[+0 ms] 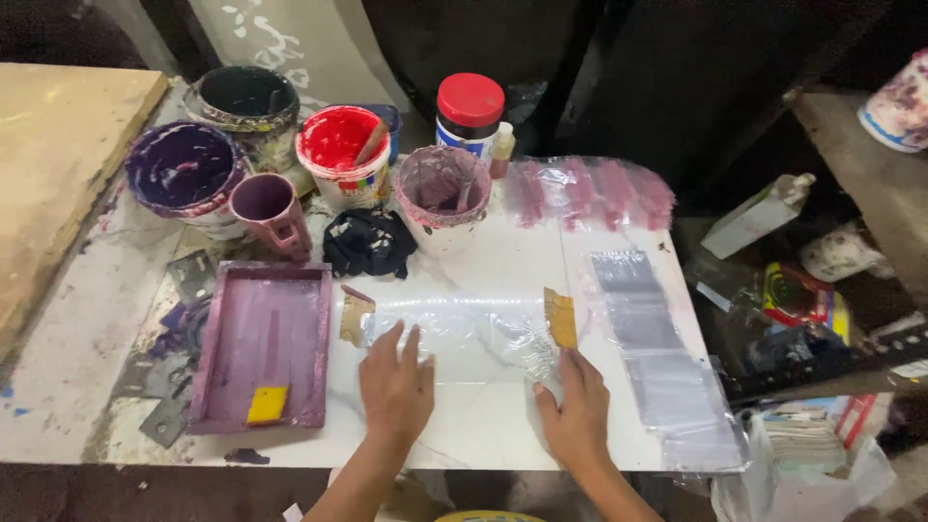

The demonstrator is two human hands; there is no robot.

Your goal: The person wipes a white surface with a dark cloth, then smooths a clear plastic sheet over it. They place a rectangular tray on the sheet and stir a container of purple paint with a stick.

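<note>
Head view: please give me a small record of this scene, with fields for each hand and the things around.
left hand: flat on clear plastic sheet
right hand: flat on the sheet's right part, below a brown tape piece
left of hands: purple tray with yellow piece
behind: red paint bucket, purple paint bucket, black rag

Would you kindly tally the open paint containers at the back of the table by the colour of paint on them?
Purple: 3, the wide purple paint bucket, the small purple plastic mug and the white pot smeared purple.
Red: 1, the white tub of red paint.
Dark: 1, the dark-lined bucket.
Total: 5
</note>
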